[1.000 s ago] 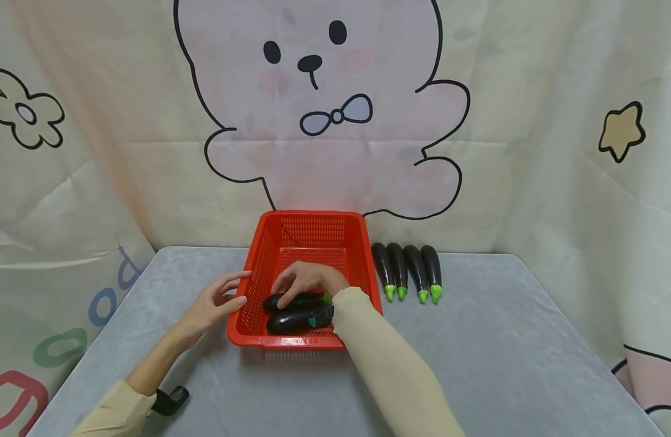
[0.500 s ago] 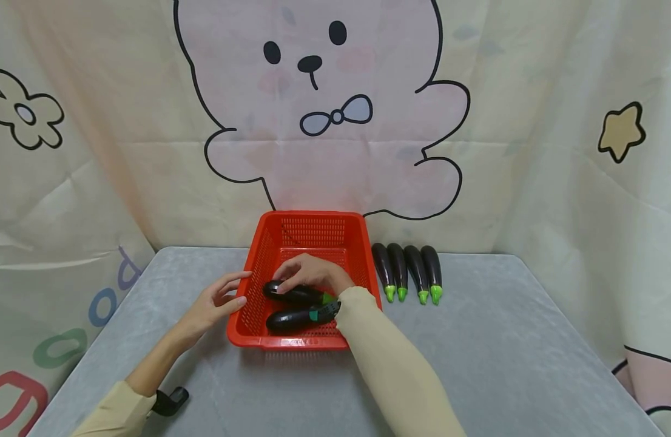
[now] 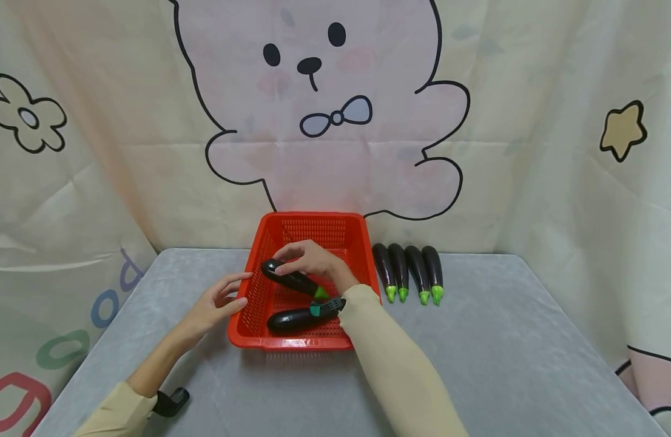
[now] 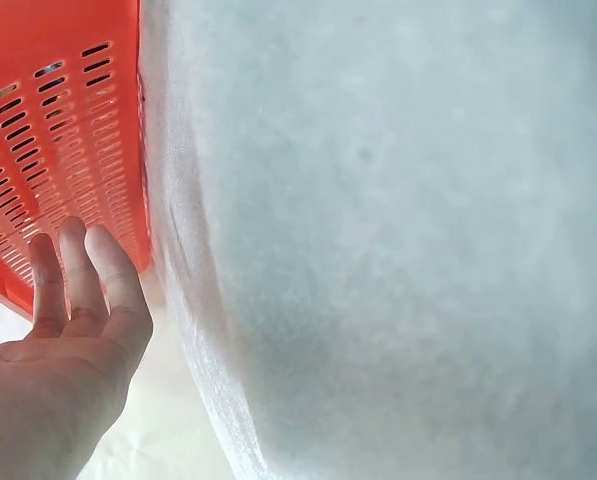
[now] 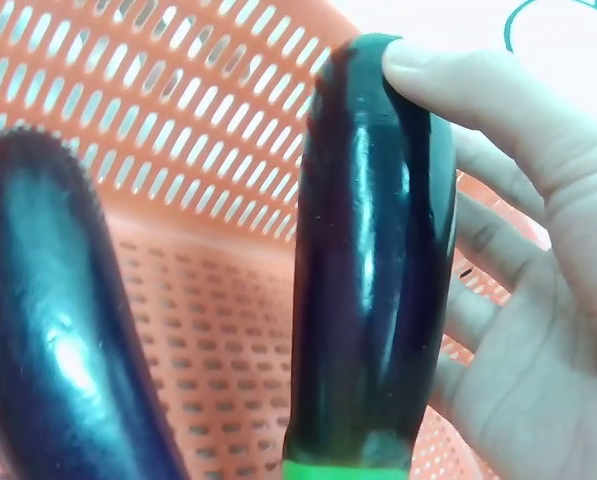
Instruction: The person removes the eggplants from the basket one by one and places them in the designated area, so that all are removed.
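My right hand (image 3: 312, 260) pinches a dark purple eggplant (image 3: 293, 280) near its rounded end, inside the red plastic basket (image 3: 300, 343). In the right wrist view the thumb lies on top of this eggplant (image 5: 368, 250), with the fingers round its far side; its green stem end points down. A second eggplant (image 3: 292, 321) lies in the basket near the front wall, partly covered by the black wrist camera. My left hand (image 3: 211, 308) touches the basket's left rim with fingers extended. The left wrist view has those fingers (image 4: 83, 285) beside the slotted basket wall.
Several eggplants (image 3: 407, 273) lie in a row on the grey table (image 3: 505, 340), right of the basket, green ends toward me. Behind the table hangs a printed curtain (image 3: 324, 164). A black wrist camera (image 3: 170, 402) sits on the left wrist.
My right hand has lifted the eggplant's rounded end and carried it slightly away from the front eggplant, tilting it. The left hand stays at the rim.
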`<state>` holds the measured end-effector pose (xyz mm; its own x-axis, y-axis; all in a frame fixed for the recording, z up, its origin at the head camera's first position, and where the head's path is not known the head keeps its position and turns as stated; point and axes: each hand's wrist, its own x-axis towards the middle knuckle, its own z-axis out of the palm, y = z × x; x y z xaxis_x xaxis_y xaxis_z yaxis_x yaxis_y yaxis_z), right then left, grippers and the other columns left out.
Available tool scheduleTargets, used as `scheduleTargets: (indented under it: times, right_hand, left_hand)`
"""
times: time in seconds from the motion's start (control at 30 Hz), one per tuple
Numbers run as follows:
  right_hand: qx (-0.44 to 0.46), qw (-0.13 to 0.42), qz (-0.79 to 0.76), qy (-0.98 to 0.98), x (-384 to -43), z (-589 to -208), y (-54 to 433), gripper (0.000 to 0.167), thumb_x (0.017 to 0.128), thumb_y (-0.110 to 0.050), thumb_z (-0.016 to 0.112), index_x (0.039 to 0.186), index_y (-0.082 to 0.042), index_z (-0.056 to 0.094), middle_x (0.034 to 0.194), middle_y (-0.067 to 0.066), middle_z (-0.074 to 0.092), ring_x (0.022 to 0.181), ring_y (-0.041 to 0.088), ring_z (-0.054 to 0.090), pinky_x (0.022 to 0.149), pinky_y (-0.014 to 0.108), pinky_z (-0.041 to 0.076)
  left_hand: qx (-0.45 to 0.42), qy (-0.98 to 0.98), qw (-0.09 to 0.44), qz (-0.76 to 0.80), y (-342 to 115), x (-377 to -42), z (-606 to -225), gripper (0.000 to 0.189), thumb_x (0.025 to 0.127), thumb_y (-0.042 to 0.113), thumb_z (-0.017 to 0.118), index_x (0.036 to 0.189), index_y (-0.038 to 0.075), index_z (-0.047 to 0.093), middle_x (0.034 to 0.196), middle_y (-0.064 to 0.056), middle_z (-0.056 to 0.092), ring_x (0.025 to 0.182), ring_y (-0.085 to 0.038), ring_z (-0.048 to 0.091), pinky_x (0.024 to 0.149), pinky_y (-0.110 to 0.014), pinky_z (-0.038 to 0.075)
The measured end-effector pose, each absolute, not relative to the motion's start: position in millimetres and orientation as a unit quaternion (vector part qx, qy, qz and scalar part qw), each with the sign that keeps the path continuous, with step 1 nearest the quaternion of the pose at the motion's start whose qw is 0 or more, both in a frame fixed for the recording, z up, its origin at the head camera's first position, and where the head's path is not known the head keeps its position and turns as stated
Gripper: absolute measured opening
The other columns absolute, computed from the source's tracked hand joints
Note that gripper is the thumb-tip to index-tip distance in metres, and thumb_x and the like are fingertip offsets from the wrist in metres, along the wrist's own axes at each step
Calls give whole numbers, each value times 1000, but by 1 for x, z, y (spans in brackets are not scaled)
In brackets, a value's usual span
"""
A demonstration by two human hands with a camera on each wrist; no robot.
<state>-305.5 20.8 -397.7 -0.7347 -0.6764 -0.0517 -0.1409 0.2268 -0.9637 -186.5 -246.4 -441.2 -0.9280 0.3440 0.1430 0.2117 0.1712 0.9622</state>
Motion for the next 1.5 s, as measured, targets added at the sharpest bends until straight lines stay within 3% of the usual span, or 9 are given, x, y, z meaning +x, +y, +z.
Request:
scheduleTargets:
  times: [0.33,0.8,1.5]
  right_hand:
    - [-255,173,-607,732,-306,-387,20,35,91,-18,78,124,-11,71,120,4,67,108,27,61,86,41,56]
    - [-233,119,-657,707,-305,-358,23,35,92,-15,78,125,-11,70,124,5,65,117,27,56,92,46,53]
    - [-198,132,-729,642,-296,-329,50,34,96,-11,73,129,-6,67,126,13,64,116,31,60,98,49,50]
  left_hand:
    - [182,765,54,615,-246,-186,-444,56,100,15,62,153,12,42,142,-24,51,121,-43,56,92,-39,54]
    - [177,760,54,623,-246,-187,-444,56,101,15,62,152,12,41,140,-24,52,120,-41,58,90,-37,54]
    - [177,756,52,629,-245,-185,-443,59,99,16,65,152,13,41,143,-23,50,118,-39,60,89,-42,55]
